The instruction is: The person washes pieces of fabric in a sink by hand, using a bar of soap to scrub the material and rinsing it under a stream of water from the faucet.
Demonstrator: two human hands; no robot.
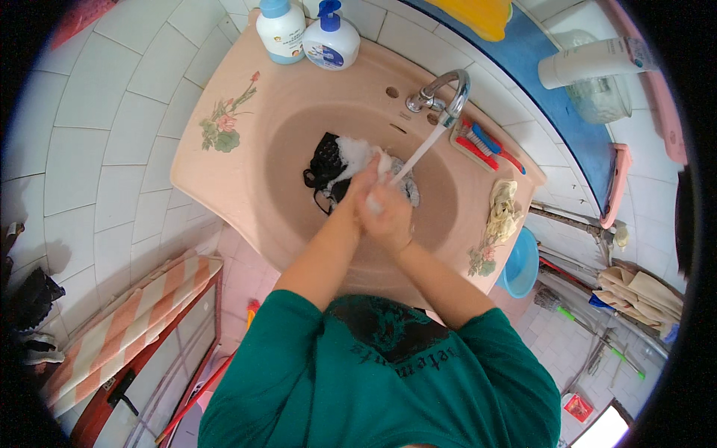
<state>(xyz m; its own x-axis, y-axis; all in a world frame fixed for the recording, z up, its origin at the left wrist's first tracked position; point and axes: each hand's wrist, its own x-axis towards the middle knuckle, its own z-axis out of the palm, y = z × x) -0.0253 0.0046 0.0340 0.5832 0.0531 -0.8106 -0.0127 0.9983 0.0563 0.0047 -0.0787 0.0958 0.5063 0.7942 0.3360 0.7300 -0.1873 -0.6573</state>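
Observation:
My left hand [363,181] and my right hand [388,215] are pressed together over the basin of a pink sink [287,216]. A stream of water [420,154] from the chrome faucet [452,104] falls onto them. Motion blurs the fingers of both hands, so whether anything is gripped between them is hidden. White foam [355,153] lies against my left hand. Just beyond and to the left, a black lacy garment [326,160] with thin straps rests in the basin. A grey-white patterned cloth [408,187] shows beside my right hand.
Two pump-type bottles, a white-and-blue bottle [281,33] and a white bottle with a blue pump [331,41], stand on the back left rim. Brushes [482,143] and a crumpled cream cloth [504,209] lie along the right rim. A blue basin [520,265] sits below.

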